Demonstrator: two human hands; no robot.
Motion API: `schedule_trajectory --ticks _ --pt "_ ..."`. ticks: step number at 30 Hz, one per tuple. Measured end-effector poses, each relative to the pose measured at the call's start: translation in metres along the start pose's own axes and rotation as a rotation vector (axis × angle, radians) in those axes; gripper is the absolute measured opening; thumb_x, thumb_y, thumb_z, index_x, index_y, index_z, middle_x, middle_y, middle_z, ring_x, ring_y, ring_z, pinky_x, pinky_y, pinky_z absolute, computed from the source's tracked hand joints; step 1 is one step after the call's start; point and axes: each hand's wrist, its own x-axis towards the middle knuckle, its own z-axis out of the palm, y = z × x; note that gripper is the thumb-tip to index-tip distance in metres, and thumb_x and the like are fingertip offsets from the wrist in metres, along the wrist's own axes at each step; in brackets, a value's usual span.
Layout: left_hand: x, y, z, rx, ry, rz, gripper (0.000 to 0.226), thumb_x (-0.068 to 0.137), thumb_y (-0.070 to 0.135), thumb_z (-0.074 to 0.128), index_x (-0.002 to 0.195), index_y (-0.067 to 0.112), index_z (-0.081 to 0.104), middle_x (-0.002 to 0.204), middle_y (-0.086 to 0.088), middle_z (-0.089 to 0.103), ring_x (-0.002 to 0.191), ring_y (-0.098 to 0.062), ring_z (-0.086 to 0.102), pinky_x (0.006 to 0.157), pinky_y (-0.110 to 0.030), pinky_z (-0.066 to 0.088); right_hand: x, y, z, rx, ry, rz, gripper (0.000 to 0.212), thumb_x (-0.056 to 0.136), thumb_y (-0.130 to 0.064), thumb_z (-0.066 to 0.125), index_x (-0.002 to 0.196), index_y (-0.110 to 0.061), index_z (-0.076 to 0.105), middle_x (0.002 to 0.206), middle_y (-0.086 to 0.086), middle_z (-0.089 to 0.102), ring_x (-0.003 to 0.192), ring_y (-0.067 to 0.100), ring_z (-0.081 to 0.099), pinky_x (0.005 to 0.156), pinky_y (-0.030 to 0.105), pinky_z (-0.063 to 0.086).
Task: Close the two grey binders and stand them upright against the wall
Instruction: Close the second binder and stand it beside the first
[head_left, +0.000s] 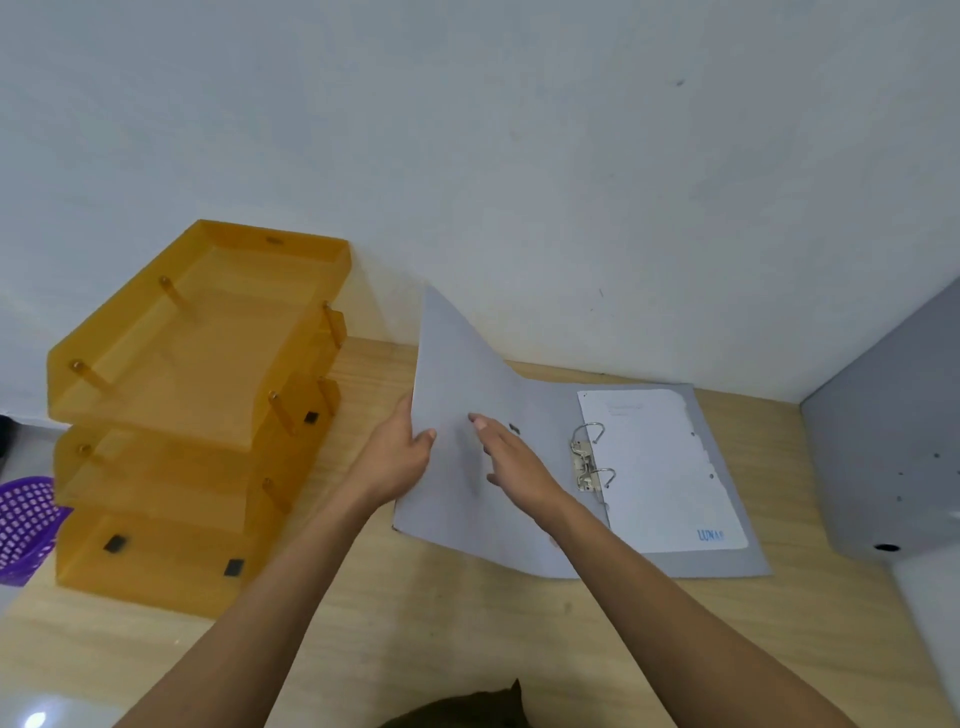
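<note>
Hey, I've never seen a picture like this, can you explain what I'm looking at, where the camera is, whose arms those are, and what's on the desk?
There is no machine here. A person wears a wide-angle camera on the head, which looks down past both bare arms, so the wall seems to lean.

On the wooden desk lies an open grey binder with metal rings and a white sheet on its right half. The left hand grips the edge of the left cover, which is lifted partway. The right hand lies flat and open against that cover's inner face.

To the left stand stacked orange trays against the wall, with a purple basket at the picture's edge. At the far right is a grey object, only partly in view; it may be the second binder, I cannot tell.
</note>
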Motion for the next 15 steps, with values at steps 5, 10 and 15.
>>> schedule_trajectory --ticks 5,10,15 --pt "-0.023 0.026 0.005 0.143 -0.063 0.095 0.057 0.103 0.017 0.049 0.157 0.022 0.03 0.133 0.005 0.054 0.12 -0.021 0.059 0.092 -0.034 0.049 -0.003 -0.015 -0.025 0.027 0.036 -0.031 0.058 0.102 -0.06 0.031 0.155 -0.037 0.038 0.16 -0.014 0.039 0.147 0.014 0.04 0.119 0.048 0.037" --pt "-0.037 0.052 0.039 -0.059 -0.138 0.119 0.044 0.105 0.045 0.045 0.148 0.04 0.041 0.126 0.019 0.064 0.116 -0.01 0.067 0.075 -0.017 0.052 -0.013 -0.011 -0.048 0.062 0.038 -0.033 0.056 0.104 -0.055 0.035 0.154 -0.032 0.04 0.159 -0.009 0.042 0.146 0.015 0.041 0.12 0.046 0.037" --pt "-0.029 0.071 0.091 -0.351 -0.262 0.084 0.069 0.1 0.07 0.016 0.16 0.04 0.03 0.16 0.01 0.044 0.148 -0.011 0.043 0.117 -0.036 0.04 -0.028 -0.012 -0.076 0.153 0.032 -0.004 0.053 0.104 -0.055 0.037 0.153 -0.034 0.04 0.154 -0.01 0.044 0.14 0.016 0.045 0.111 0.046 0.047"
